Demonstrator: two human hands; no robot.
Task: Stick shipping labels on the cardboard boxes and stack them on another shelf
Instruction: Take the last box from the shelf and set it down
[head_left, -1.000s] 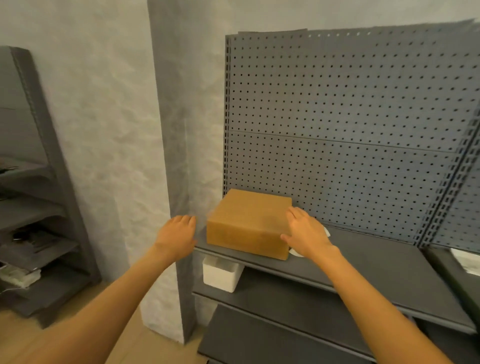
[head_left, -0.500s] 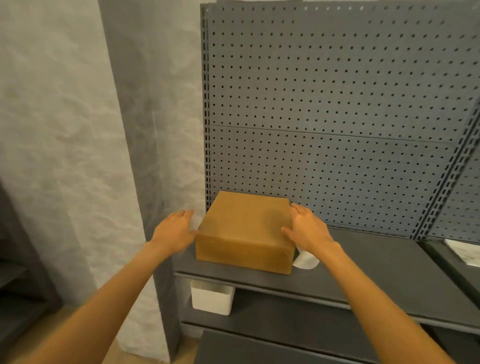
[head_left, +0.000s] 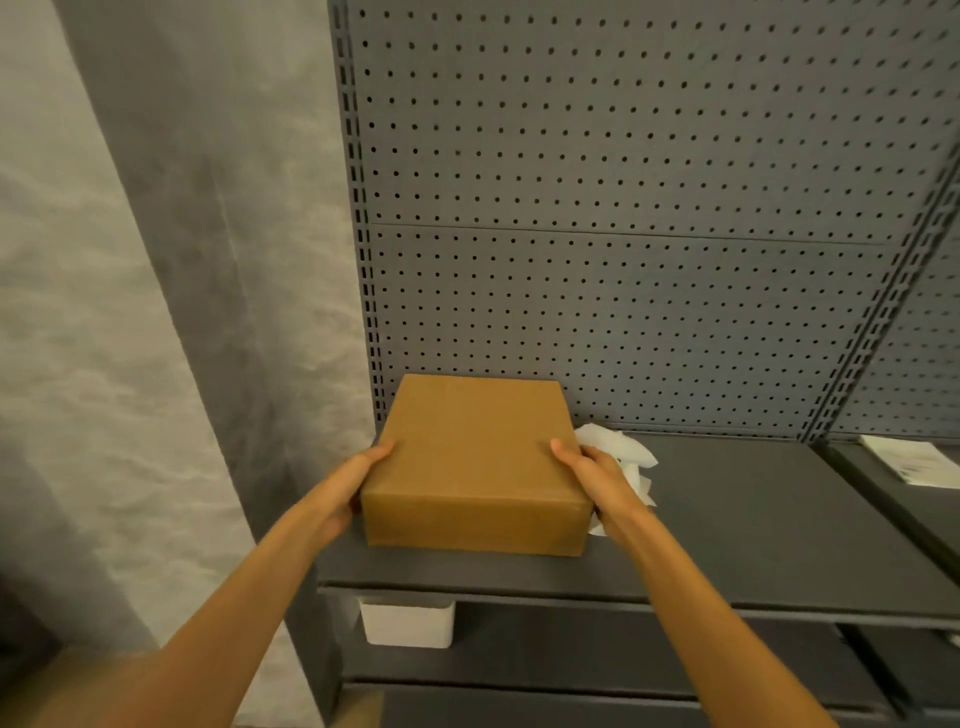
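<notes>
Both hands, left hand (head_left: 347, 491) and right hand (head_left: 597, 478), gripping the cardboard box (head_left: 475, 462) mid-frame, fingers mostly hidden behind it, white papers (head_left: 623, 452) half-covered.

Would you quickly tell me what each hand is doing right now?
Left hand: grips the left side of the cardboard box, thumb on top.
Right hand: grips the box's right side, thumb on top.

No legible text anywhere.
</notes>
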